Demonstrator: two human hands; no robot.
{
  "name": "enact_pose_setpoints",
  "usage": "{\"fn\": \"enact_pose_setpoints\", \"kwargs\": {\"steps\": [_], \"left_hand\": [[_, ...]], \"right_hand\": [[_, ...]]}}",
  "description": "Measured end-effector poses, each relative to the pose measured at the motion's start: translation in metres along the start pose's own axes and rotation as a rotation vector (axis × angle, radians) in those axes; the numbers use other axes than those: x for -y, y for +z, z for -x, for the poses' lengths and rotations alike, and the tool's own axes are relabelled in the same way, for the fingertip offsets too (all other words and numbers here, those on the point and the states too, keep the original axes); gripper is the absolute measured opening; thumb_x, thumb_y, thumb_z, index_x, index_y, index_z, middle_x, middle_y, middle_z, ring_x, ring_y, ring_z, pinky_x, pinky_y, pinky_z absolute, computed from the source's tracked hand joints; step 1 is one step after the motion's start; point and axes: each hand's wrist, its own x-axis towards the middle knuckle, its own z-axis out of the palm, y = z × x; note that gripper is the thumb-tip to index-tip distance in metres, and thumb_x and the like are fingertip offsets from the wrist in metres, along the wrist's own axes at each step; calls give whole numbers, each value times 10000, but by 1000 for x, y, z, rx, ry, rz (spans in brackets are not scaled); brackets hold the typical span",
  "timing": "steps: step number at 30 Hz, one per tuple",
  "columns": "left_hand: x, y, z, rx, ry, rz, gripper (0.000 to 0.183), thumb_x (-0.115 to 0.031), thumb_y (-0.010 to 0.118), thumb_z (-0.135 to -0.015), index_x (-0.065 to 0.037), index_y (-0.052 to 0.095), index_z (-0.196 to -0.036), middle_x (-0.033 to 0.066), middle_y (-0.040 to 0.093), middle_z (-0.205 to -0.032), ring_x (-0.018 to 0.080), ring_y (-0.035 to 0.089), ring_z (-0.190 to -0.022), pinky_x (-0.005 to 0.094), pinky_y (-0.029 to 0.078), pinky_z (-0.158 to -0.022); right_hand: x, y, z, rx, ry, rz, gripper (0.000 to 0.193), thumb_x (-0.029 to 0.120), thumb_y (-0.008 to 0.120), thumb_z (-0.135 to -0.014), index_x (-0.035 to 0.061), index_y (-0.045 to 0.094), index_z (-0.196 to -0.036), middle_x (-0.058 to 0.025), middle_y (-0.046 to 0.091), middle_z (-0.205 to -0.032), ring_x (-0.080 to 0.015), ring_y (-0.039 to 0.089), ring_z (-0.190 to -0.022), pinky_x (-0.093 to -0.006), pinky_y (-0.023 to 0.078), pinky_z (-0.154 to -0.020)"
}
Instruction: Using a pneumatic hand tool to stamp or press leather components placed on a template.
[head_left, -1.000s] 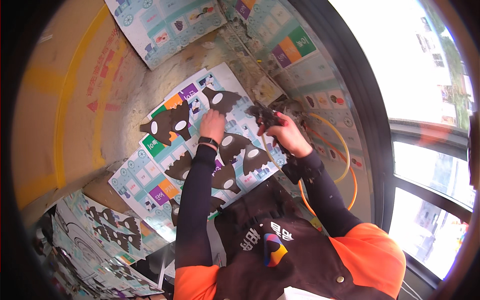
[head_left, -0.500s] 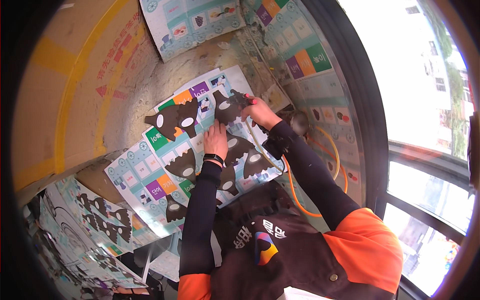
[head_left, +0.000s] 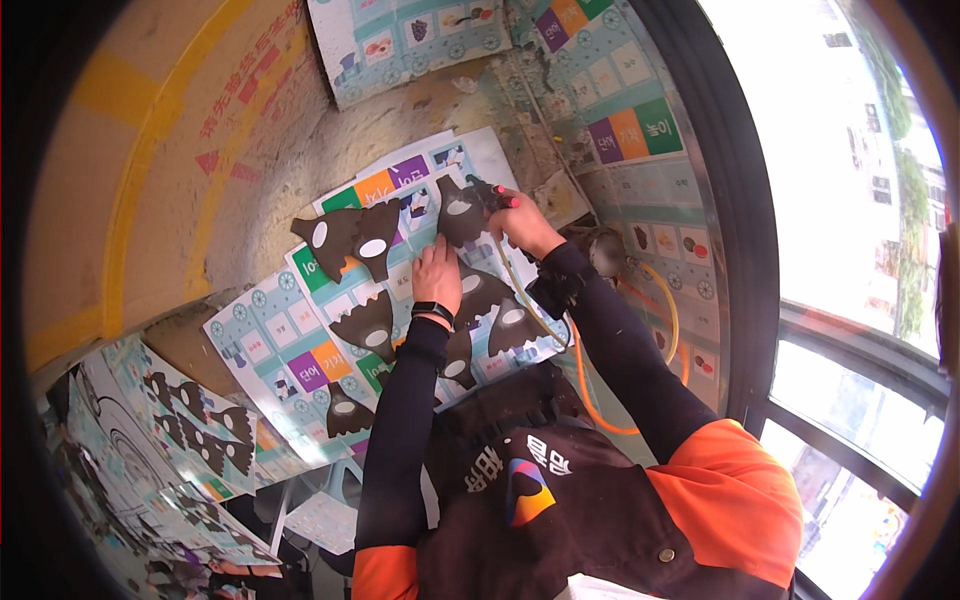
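Observation:
My right hand (head_left: pixel 522 225) grips a small black spray gun (head_left: pixel 487 191) with red parts. A pale yellow hose runs down from the hand. The gun's front end is over the right edge of a dark, scallop-edged piece with a white oval (head_left: pixel 459 209). My left hand (head_left: pixel 437 278) lies palm down, fingers stretched out, with its fingertips at that piece's lower left edge. Similar dark pieces surround it: an overlapping pair (head_left: pixel 375 245) to the left, another (head_left: pixel 365 327) beside my left wrist, and several between my forearms. All rest on colourful printed sheets (head_left: pixel 270 325).
A large taped cardboard sheet (head_left: pixel 150 180) rises at the left. More printed sheets (head_left: pixel 415 40) line the back and right sides. Orange and yellow hoses (head_left: pixel 660 285) loop beside my right arm, near a window (head_left: pixel 830 150). Further dark pieces (head_left: pixel 205 425) lie on sheets at lower left.
The view has shifted slightly, so the surroundings appear a little displaced. Both hands keep almost the same places by the dark piece, and the spray gun stays in my right hand.

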Motion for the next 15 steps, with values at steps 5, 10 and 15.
{"fn": "enact_pose_setpoints", "kwargs": {"steps": [5, 10, 15], "left_hand": [[1, 2, 0, -47, 14, 34, 348, -84, 548, -829, -35, 646, -1159, 84, 567, -1340, 261, 553, -1055, 391, 462, -841], [4, 3, 2, -42, 6, 40, 366, -83, 553, -823, -37, 642, -1175, 82, 561, -1350, 262, 553, -1058, 393, 462, -844], [0, -3, 0, 23, -12, 27, 361, -112, 537, -868, -37, 645, -1204, 67, 541, -1391, 244, 542, -1109, 382, 455, -881]], "right_hand": [[1, -2, 1, 57, 48, -5, 159, 66, 590, -694, -25, 592, -824, -77, 568, -582, -173, 545, -475, -322, 386, -420], [-1, -2, 7, 132, 130, -29, 147, 65, 587, -701, -16, 594, -823, -70, 564, -579, -169, 553, -487, -312, 383, -414], [-14, -12, 4, 41, 160, 69, 106, 73, 573, -739, 0, 597, -812, -69, 564, -575, -170, 545, -477, -312, 380, -416]]}}
